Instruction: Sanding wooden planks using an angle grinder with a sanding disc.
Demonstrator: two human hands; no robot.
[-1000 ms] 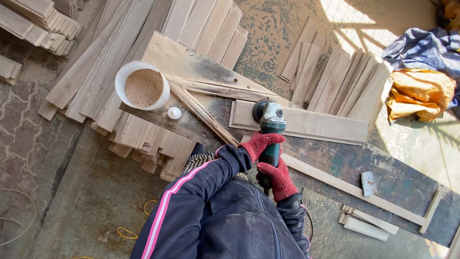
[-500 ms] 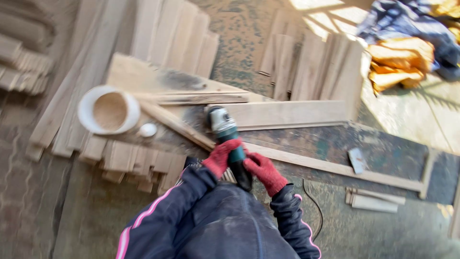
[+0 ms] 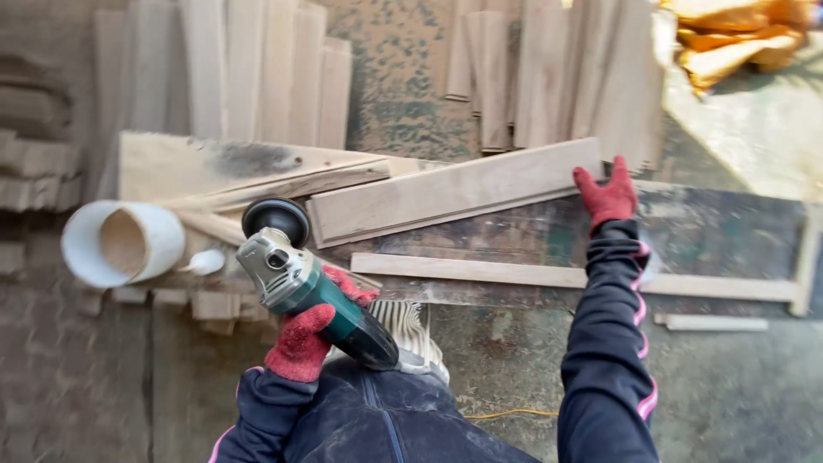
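My left hand [image 3: 302, 341], in a red glove, grips the green body of an angle grinder [image 3: 296, 279]. The grinder is lifted off the bench and its black disc [image 3: 276, 219] faces the bucket side. My right hand [image 3: 607, 194], also in a red glove, reaches out with fingers spread and rests on the right end of a long pale wooden plank [image 3: 446, 194]. This plank lies slanted across the dark workbench [image 3: 720, 236]. A thin wooden strip [image 3: 514, 273] lies nearer me, parallel to the bench edge.
A white bucket [image 3: 86, 244] of sawdust stands at the left, with a small white cap [image 3: 204, 261] beside it. Stacked boards [image 3: 257, 77] fill the back left and more boards [image 3: 557, 69] the back right. Orange cloth [image 3: 737, 43] lies far right. A yellow cable [image 3: 506, 414] lies on the floor.
My right hand let go of the grinder and reached out to the plank's right end. My left hand lifted the grinder off the plank toward me. The view swung left.
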